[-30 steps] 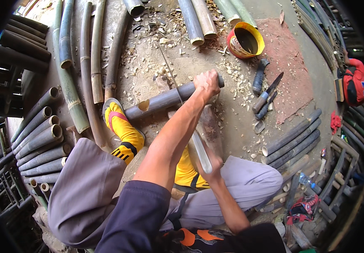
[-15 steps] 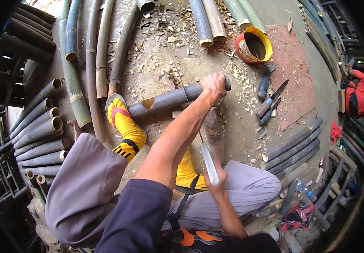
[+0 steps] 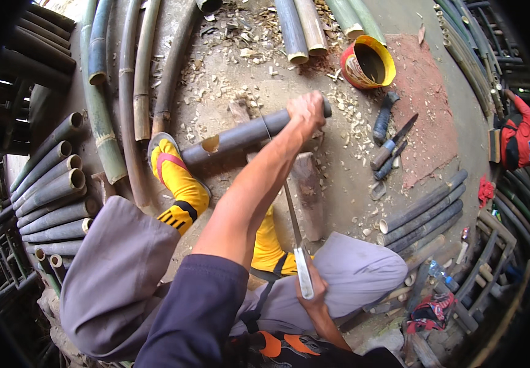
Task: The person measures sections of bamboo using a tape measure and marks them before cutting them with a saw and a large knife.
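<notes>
Closest to the camera, the right hand is closed around the pale handle of a long thin blade, which looks like a saw. The blade runs up and away toward the dark bamboo pole.

Beyond it, 2 feet in yellow socks sit on the ground. The left foot presses beside the pole near a notch cut in its wall, and the right foot rests by a wooden block.

The left hand, arm stretched out, is clenched over the far end of the pole. The pole lies across the dirt floor with that end over the block.

To cut cleanly, I judge the pole should stay pinned between foot and hand so it cannot roll. The blade should meet it square, and strokes should be long and light rather than forced, with the fingers kept clear of the cutting line.

Farther off lie a knife and other hand tools, scattered shavings and a yellow-rimmed bucket. More bamboo poles are stacked on the left. Another person in red is at the right edge.
</notes>
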`<state>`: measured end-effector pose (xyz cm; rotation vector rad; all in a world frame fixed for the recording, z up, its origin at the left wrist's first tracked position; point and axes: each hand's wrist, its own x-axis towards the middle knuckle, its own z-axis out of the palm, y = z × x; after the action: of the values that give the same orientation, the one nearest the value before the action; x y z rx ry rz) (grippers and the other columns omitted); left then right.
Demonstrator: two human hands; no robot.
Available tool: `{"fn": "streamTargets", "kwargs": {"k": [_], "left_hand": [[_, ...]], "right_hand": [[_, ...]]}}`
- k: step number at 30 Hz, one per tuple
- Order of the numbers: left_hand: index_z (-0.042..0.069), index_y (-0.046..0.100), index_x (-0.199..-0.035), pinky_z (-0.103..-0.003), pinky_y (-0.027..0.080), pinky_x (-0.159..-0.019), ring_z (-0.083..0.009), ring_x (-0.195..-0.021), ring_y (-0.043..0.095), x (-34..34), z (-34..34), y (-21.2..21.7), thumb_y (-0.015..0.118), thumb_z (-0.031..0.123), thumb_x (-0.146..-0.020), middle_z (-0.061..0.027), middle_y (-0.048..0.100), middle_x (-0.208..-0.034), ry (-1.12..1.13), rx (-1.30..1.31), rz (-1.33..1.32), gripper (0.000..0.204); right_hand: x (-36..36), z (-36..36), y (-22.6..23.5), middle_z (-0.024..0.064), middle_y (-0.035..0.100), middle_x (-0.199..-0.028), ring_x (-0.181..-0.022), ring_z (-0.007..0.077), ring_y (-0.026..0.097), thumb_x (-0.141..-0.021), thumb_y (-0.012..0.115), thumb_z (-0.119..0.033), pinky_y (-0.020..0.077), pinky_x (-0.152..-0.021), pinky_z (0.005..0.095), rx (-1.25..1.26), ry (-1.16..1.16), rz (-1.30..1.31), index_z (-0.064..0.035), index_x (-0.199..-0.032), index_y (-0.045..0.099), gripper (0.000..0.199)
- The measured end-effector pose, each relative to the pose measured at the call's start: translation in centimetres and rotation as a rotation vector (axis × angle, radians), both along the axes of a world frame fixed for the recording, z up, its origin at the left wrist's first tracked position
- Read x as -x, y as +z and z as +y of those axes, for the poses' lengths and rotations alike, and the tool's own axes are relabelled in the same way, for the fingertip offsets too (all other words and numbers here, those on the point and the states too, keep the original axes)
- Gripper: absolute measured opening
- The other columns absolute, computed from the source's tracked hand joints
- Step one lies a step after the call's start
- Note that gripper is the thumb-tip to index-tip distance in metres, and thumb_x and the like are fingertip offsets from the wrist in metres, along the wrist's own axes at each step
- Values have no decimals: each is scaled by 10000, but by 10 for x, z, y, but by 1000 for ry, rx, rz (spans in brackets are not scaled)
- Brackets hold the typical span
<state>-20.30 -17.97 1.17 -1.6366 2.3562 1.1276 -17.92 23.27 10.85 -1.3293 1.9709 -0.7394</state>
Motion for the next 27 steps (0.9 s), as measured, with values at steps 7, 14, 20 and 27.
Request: {"fn": "streamTargets", "kwargs": {"k": [7, 14, 20, 27], "left_hand": [[84, 681, -1000, -404, 538, -800, -309, -954, 670, -22, -11, 4, 665, 141, -706, -156, 681, -1040, -10, 15, -65, 300], [62, 666, -1020, -405, 531, -817, -282, -974, 671, -13, -6, 11, 690, 149, -708, -131, 687, -1036, -18, -16, -36, 324], [53, 678, -972, -422, 541, -776, -295, -945, 678, -22, -13, 5, 674, 130, -709, -150, 692, -996, -27, -11, -2, 274], [51, 678, -966, -424, 535, -790, -298, -945, 675, -13, -5, 9, 661, 130, -710, -158, 692, -988, 0, 8, 6, 269]], "right_hand": [[14, -41, 63, 251, 640, -1099, -923, 297, 682, -770, 655, 40, 535, -772, 356, -47, -6, -121, 83, -1242, 537, 488], [1, -125, -22, 221, 656, -1070, -908, 289, 678, -811, 628, -5, 525, -772, 337, 121, 2, -152, 66, -1220, 552, 423], [2, -135, -18, 235, 635, -1129, -982, 280, 670, -817, 643, -42, 522, -798, 356, 105, 79, -180, 52, -1240, 544, 445], [3, -65, -6, 242, 664, -1024, -864, 300, 700, -769, 661, 19, 548, -711, 343, 77, -32, -75, 88, -1218, 548, 467]]}}
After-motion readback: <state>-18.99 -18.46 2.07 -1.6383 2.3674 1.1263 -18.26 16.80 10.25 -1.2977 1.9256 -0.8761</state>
